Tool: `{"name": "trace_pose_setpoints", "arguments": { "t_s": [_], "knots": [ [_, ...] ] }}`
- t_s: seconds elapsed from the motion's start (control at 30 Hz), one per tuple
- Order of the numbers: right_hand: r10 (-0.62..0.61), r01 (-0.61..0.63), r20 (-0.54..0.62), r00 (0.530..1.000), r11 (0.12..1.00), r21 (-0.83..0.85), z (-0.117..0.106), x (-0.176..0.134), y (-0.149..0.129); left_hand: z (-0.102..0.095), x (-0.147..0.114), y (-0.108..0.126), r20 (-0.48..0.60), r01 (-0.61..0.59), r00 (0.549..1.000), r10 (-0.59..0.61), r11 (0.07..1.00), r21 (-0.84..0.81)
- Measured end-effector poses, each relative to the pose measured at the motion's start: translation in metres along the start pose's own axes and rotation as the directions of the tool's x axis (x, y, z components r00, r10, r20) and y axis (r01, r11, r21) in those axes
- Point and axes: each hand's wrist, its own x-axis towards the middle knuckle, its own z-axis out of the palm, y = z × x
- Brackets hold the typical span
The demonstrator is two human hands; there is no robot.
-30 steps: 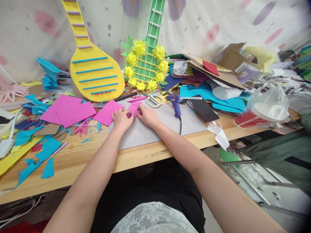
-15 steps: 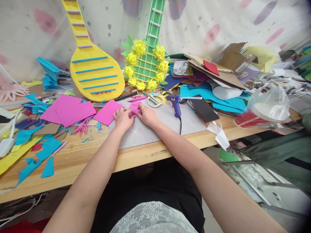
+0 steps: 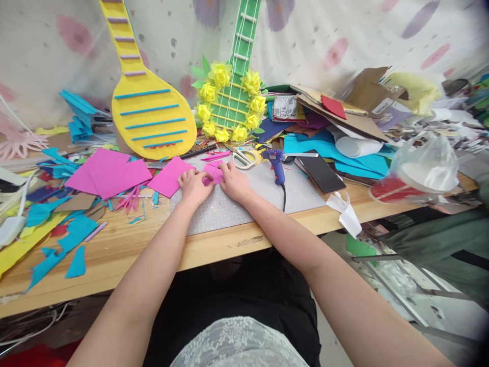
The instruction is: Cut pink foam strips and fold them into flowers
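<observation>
A small piece of pink paper (image 3: 214,171), with crease lines on it, lies on the grey cutting mat (image 3: 217,214) between my hands. My left hand (image 3: 194,186) is closed with its thumb and fingertips on the left edge of the piece. On the other side, my right hand (image 3: 234,182) holds the right edge with bent fingers. Part of the paper is hidden under the fingers. Just left of my left hand lies a larger pink sheet (image 3: 168,177). White-handled scissors (image 3: 244,160) and a blue glue gun (image 3: 276,165) rest beyond my right hand.
A yellow paper guitar (image 3: 153,117) and a green one (image 3: 233,102) with yellow flowers lean at the back. Pink sheets (image 3: 110,176) and blue scraps (image 3: 76,234) cover the left. A phone (image 3: 321,171) and a bagged cup (image 3: 414,176) stand at right.
My right hand has shifted slightly right, and my left fingers have moved a little along the paper. More of the small pink piece shows between the hands.
</observation>
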Motion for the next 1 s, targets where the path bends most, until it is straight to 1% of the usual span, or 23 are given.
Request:
{"name": "trace_pose_setpoints", "arguments": {
  "t_s": [0.17, 0.37, 0.47, 0.63, 0.7, 0.83, 0.9, 1.0],
  "knots": [
    [0.093, -0.093, -0.013, 0.996, 0.995, -0.033, -0.005, -0.001, 0.006, -0.001, -0.001, 0.005, 0.007, 0.026, 1.000, -0.027, 0.998, 0.056],
    [0.036, -0.036, 0.019, 0.999, 0.999, 0.015, -0.003, 0.000, 0.000, 0.003, -0.001, 0.011, -0.020, 0.025, 1.000, -0.023, 0.995, 0.099],
    [0.038, -0.038, 0.020, 0.999, 0.999, 0.027, -0.002, 0.000, -0.001, 0.001, 0.000, 0.010, 0.004, 0.041, 0.999, -0.041, 0.996, 0.081],
    [0.069, -0.070, 0.025, 0.997, 0.997, 0.037, -0.002, -0.002, 0.002, -0.004, 0.000, 0.003, 0.079, 0.102, 0.991, -0.104, 0.994, 0.035],
    [0.071, -0.072, 0.018, 0.997, 0.996, 0.051, -0.001, -0.002, 0.002, -0.007, -0.002, -0.002, 0.081, 0.105, 0.991, -0.107, 0.994, 0.023],
    [0.076, -0.077, 0.008, 0.997, 0.989, 0.125, 0.001, 0.000, 0.004, -0.015, -0.003, -0.013, 0.042, 0.022, 0.999, -0.022, 1.000, 0.004],
    [0.095, -0.092, -0.005, 0.995, 0.976, 0.198, 0.002, 0.002, 0.006, -0.018, 0.000, -0.020, 0.047, -0.043, 0.998, 0.043, 0.999, 0.001],
    [0.124, -0.099, -0.055, 0.991, 0.939, 0.330, 0.005, 0.004, 0.013, -0.018, 0.007, -0.026, 0.074, -0.135, 0.988, 0.134, 0.991, 0.004]
  ]
}}
